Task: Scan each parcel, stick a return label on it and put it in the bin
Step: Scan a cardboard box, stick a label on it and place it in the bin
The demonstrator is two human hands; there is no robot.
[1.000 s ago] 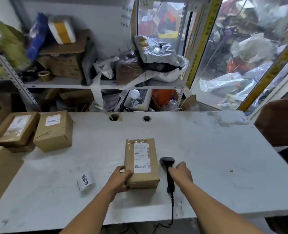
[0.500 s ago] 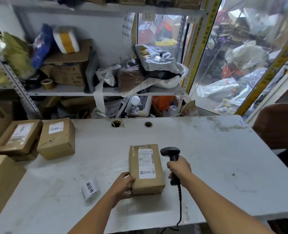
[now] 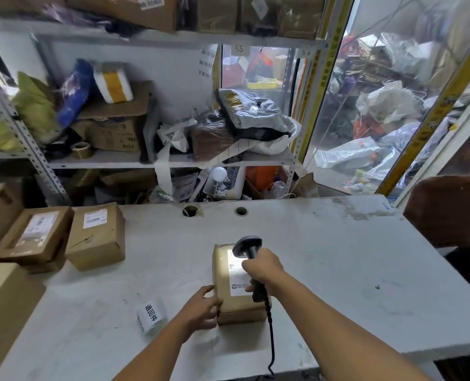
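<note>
A small brown parcel [image 3: 224,273] with a white shipping label lies on the grey table [image 3: 324,270] in front of me. My left hand [image 3: 204,307] grips its near left corner. My right hand [image 3: 262,268] holds a black barcode scanner [image 3: 247,244] by the handle above the parcel, head pointed down at the label, which is lit bright by the scanner. The scanner's coiled cable hangs over the table's front edge. A roll of white return labels [image 3: 151,316] with black characters lies left of the parcel.
Two more brown parcels [image 3: 96,235] [image 3: 33,237] sit at the table's left, with larger cartons [image 3: 0,312] at the left edge. Cluttered metal shelves [image 3: 145,158] stand behind. A brown chair [image 3: 448,210] is at the right. Two cable holes [image 3: 240,211] pierce the tabletop.
My right hand picked the scanner up off the table and swung it over the parcel's label, which now glows. My left hand stayed on the parcel's corner.
</note>
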